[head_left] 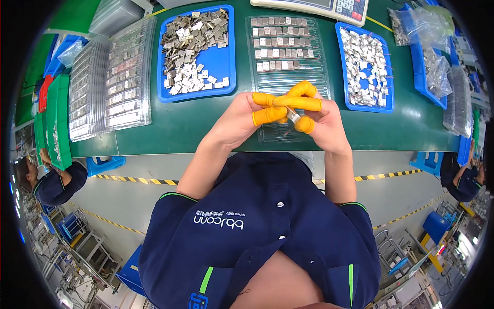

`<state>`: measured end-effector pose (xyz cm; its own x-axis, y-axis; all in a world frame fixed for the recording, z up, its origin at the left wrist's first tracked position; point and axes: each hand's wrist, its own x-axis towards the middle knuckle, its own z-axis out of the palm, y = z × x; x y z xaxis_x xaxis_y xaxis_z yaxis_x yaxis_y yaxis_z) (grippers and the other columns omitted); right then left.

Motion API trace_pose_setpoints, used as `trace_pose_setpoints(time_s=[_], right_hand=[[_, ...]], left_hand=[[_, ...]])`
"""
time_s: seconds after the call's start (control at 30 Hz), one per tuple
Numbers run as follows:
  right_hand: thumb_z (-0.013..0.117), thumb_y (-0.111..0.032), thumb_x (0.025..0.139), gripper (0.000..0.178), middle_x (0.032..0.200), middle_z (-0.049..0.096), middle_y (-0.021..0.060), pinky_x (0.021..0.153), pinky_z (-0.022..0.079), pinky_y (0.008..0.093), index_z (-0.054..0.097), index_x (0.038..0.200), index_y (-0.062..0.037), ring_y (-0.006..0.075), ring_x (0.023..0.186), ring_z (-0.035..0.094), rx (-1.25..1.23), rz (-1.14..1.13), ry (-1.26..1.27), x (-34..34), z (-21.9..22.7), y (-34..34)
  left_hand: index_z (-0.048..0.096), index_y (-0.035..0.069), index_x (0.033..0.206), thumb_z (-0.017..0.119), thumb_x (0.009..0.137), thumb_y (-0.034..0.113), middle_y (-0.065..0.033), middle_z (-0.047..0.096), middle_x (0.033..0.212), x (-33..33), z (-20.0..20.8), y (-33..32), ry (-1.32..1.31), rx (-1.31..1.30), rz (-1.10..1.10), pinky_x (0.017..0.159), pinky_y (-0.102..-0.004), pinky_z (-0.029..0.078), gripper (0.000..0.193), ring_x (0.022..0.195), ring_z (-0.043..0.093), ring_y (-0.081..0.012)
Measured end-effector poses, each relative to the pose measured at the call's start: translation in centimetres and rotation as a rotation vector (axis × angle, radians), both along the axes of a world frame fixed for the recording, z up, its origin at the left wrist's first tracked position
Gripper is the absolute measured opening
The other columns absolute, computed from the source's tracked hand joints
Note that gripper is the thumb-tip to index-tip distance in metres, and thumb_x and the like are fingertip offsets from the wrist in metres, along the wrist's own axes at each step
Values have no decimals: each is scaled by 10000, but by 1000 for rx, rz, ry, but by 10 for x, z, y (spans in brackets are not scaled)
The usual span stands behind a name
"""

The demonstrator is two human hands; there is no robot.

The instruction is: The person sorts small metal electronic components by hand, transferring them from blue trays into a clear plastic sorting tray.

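Observation:
Yellow finger cots cover several fingertips of both my hands, which meet above the near part of a clear plastic tray (261,82). My right hand (327,121) pinches a small metal-and-white rectangular part (293,115) between thumb and fingers. Against the same part press the closed fingers of my left hand (237,118); they hide some of it. Rows of similar small blocks fill the tray's far slots. To the left, a blue tray (218,62) bears a heap of loose metal and white plates. On the right, another blue tray (366,106) carries white parts with thin wires.
Stacked clear trays (116,85) of parts stand at the left, beside a green bin (63,123). A scale (314,7) sits at the far edge. More blue bins with plastic bags (437,72) are at the right. Two other people work at the sides.

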<state>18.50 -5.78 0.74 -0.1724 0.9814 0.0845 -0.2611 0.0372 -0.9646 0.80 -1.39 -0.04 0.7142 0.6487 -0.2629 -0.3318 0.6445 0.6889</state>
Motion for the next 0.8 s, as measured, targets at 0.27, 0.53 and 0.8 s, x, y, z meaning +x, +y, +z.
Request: trace_pose_setpoints(time_s=[0.27,0.53,0.8], right_hand=[[723,-69,681,289,911,532,34,776,415,273,650,957,-27,159,878,503,81,-92,-152,-2,6,4],[741,-132,579,329,813,544,28,921,360,424,683,902,-102,228,828,523,565,-445,-1148,-1,27,12],[714,-64,588,273,821,575,18,968,320,425,684,857,-102,193,860,551,532,-481,-1037,2,16,12]], left_hand=[[623,-11,981,631,816,97,-45,635,907,9,5,-5,52,63,85,755,-222,458,198,822,584,-93],[642,-17,963,618,827,112,-42,655,879,12,2,8,407,467,125,746,-228,460,189,816,582,-81],[656,-27,921,577,853,108,-56,663,821,9,5,14,401,449,159,700,-229,465,171,766,592,-85]])
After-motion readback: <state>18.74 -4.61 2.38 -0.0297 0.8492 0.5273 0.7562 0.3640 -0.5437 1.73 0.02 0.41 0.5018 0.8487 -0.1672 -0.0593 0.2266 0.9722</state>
